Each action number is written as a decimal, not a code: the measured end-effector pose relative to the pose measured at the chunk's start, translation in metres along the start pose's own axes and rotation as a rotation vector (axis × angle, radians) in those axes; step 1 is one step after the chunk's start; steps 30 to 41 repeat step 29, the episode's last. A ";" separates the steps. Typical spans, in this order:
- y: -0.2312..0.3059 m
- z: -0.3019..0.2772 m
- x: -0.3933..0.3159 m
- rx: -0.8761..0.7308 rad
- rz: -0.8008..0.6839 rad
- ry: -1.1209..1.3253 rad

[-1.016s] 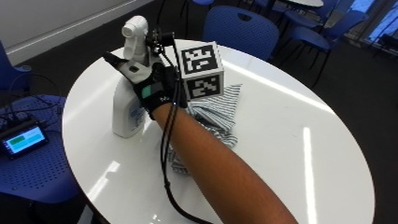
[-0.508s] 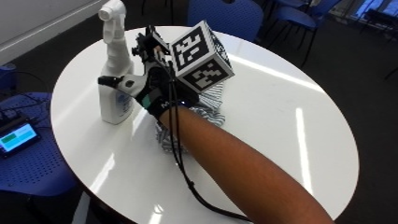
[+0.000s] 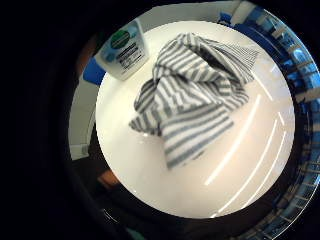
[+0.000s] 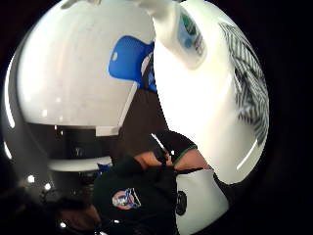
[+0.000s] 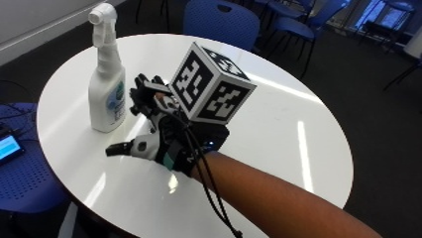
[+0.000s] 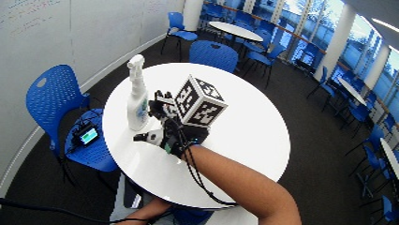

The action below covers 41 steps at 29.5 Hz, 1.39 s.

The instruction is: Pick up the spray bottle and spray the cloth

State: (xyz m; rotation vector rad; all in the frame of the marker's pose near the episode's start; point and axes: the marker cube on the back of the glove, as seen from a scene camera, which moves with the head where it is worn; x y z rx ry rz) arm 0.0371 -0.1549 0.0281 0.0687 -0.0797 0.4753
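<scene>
In the outside view a white spray bottle (image 5: 107,74) stands upright on the round white table (image 5: 277,124), near its edge on the side toward the wall. The gloved right hand (image 5: 158,126) is spread above the table just beside the bottle and apart from it. Its fingers (image 5: 141,94) are straight and fanned and the thumb (image 5: 122,148) sticks out sideways, so it holds nothing. The hand and forearm hide whatever lies under them, and no cloth shows here.

The wide outside view gives the same layout: the bottle (image 6: 137,96) upright, the right hand (image 6: 163,124) open beside it, over the table (image 6: 249,126). It adds the room: a blue chair (image 6: 53,96) near the bottle's side of the table with a small lit screen (image 6: 88,136) on its seat, and another blue chair (image 6: 214,55) across the table.

The little finger side palm view shows what the outside views hide: a grey and white striped cloth (image 3: 192,95) lying crumpled on the table (image 3: 150,170) directly beneath the palm. The lower part of the bottle (image 3: 123,50), with its green and dark label, stands just beside the cloth without touching it.

The thumb side palm view shows the bottle (image 4: 178,29) close by on the table (image 4: 195,107), with the cloth (image 4: 249,83) beyond it at the picture's edge. It also shows the blue chair (image 4: 127,61) past the table's rim.
</scene>
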 end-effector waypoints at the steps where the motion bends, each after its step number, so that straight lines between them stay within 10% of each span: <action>1: 0.008 0.001 -0.003 -0.014 -0.024 0.021; 18: 0.130 -0.007 -0.060 -0.115 -0.415 0.215; 41: 0.144 -0.004 -0.055 -0.156 -0.412 0.182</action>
